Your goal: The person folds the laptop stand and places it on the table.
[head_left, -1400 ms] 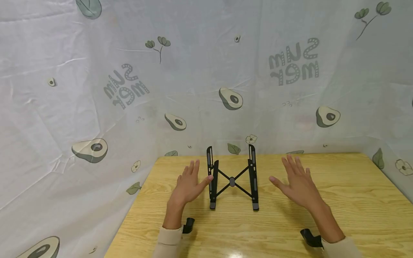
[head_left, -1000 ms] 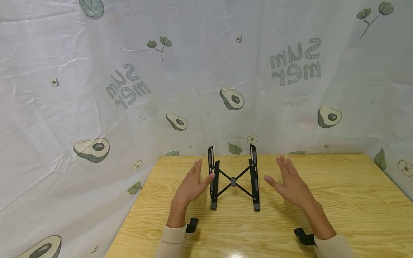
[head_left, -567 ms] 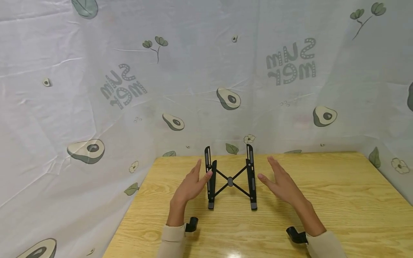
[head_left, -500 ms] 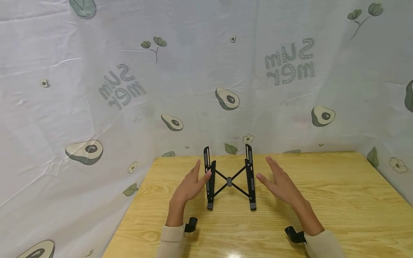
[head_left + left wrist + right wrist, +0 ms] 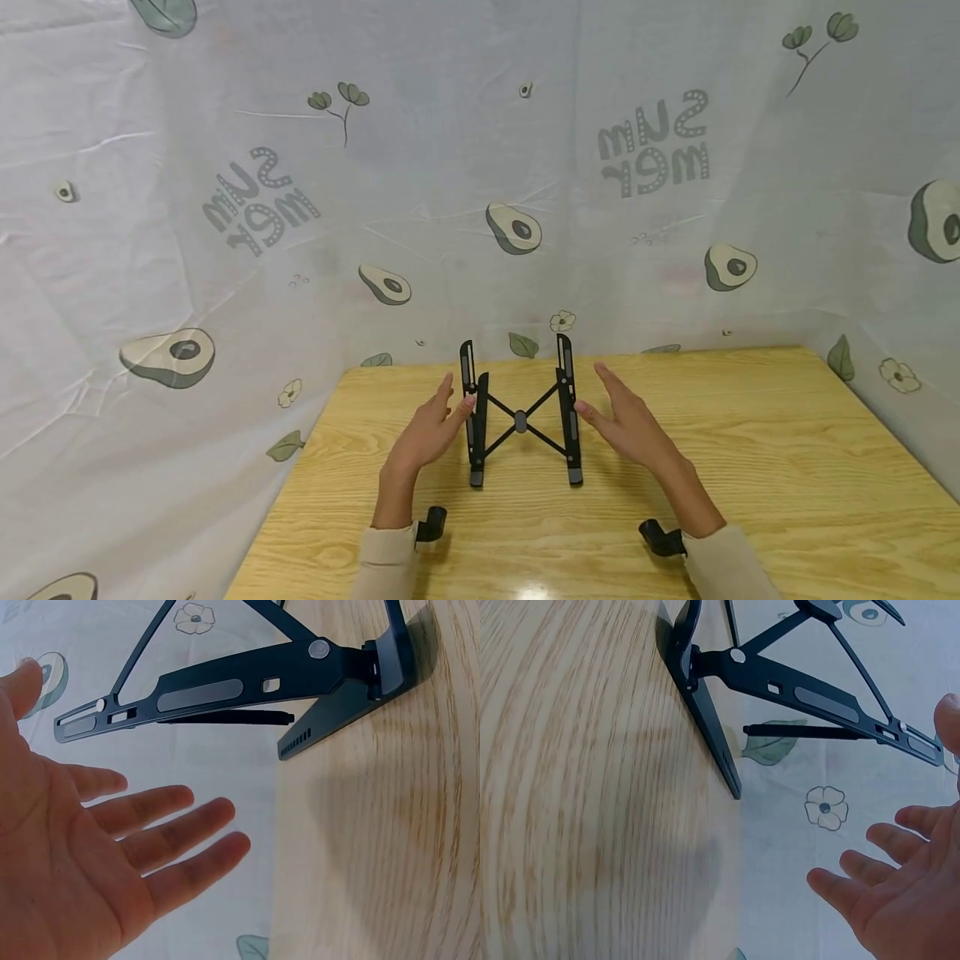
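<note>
A black folding laptop stand stands unfolded on the wooden table, its two slanted side arms joined by an X-shaped brace with a grey hub. To its left is my left hand, fingers extended, thumb overlapping the left arm in the head view. My right hand is on the other side, thumb tip close to the right arm. In the left wrist view, a gap shows between the left palm and the stand. The right wrist view likewise shows straight right fingers apart from the stand.
The wooden table extends to both sides and in front of the stand. Behind it hangs a pale curtain printed with avocados, leaves and lettering. Black camera mounts sit at both wrists.
My right hand has moved left, closing in on the stand's right arm. The left hand has turned slightly and stays beside the left arm. The whole head view has shifted a little.
</note>
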`<state>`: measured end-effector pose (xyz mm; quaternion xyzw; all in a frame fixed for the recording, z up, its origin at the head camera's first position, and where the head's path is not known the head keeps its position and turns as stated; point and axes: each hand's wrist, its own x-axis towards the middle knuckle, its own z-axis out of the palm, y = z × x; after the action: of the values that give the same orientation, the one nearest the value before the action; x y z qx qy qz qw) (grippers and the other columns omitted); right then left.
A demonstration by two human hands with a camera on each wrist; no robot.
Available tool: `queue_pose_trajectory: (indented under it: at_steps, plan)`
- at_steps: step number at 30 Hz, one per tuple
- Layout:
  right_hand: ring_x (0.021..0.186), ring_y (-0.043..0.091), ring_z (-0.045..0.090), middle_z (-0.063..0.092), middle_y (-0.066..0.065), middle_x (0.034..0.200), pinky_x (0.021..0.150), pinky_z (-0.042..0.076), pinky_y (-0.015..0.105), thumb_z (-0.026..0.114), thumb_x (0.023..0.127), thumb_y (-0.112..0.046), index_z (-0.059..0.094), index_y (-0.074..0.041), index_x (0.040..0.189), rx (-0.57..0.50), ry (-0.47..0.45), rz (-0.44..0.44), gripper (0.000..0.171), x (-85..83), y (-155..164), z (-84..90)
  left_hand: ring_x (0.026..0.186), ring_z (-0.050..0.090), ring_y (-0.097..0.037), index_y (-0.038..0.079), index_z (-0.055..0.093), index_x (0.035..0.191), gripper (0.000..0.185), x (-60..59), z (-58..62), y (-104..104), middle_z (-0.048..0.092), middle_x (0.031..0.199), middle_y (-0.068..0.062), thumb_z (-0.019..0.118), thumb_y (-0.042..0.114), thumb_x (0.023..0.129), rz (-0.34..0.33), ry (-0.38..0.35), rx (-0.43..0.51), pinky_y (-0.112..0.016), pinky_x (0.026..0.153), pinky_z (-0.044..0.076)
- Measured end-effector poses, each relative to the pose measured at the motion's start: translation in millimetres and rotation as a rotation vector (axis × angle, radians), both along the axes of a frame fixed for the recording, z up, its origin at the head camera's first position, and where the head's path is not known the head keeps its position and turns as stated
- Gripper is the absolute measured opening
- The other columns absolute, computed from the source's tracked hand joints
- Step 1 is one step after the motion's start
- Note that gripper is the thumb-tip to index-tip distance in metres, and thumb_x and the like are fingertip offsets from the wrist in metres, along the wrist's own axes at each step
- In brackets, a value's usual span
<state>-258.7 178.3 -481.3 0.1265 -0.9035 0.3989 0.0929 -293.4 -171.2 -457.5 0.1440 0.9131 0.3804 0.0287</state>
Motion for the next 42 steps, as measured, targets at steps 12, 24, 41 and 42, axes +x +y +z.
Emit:
queue_pose_trajectory:
  at_steps: [12, 24, 41, 42]
  plan:
    - [0.148, 0.050, 0.050, 0.043, 0.026, 0.167, 0.113, 0.052, 0.062, 0.061, 0.111, -0.035, 0.032, -0.002, 0.168, -0.162, 0.015, 0.057, 0.072, -8.0, -11.0, -10.6, 0.132, 0.066, -0.044, 0.013, 0.030, 0.171, 0.078, -5.5, -7.8, 1.4, 0.058, 0.156, -0.021, 0.052, 0.057, 0.111, 0.016, 0.032, 0.073, -0.061, 0.105, 0.057]
    - [0.118, 0.043, 0.074, 0.066, 0.025, 0.143, 0.086, 0.066, 0.047, 0.071, 0.105, -0.016, 0.053, -0.006, 0.157, -0.229, 0.071, 0.007, 0.056, -13.1, -23.0, -11.4, 0.102, 0.077, -0.032, 0.004, 0.054, 0.156, 0.054, -6.9, -8.0, 4.4, 0.070, 0.132, -0.021, 0.063, 0.033, 0.111, 0.015, 0.095, 0.183, -0.046, 0.085, 0.067]
    - [0.120, 0.042, 0.073, 0.073, 0.022, 0.131, 0.082, 0.067, 0.035, 0.073, 0.101, -0.004, 0.059, -0.002, 0.151, -0.264, 0.072, -0.030, 0.052, -17.7, -27.0, -15.1, 0.105, 0.076, -0.034, 0.002, 0.062, 0.147, 0.045, -11.3, -20.2, 5.7, 0.070, 0.121, -0.021, 0.069, -0.001, 0.102, 0.005, 0.161, 0.313, -0.048, 0.082, 0.068]
    - [0.120, 0.042, 0.073, 0.074, 0.022, 0.131, 0.083, 0.067, 0.035, 0.074, 0.100, -0.004, 0.060, -0.002, 0.150, -0.270, 0.075, -0.032, 0.051, -17.9, -27.0, -14.9, 0.105, 0.076, -0.035, 0.003, 0.062, 0.147, 0.046, -11.8, -21.0, 5.8, 0.070, 0.122, -0.021, 0.069, -0.002, 0.102, 0.006, 0.158, 0.325, -0.048, 0.082, 0.068]
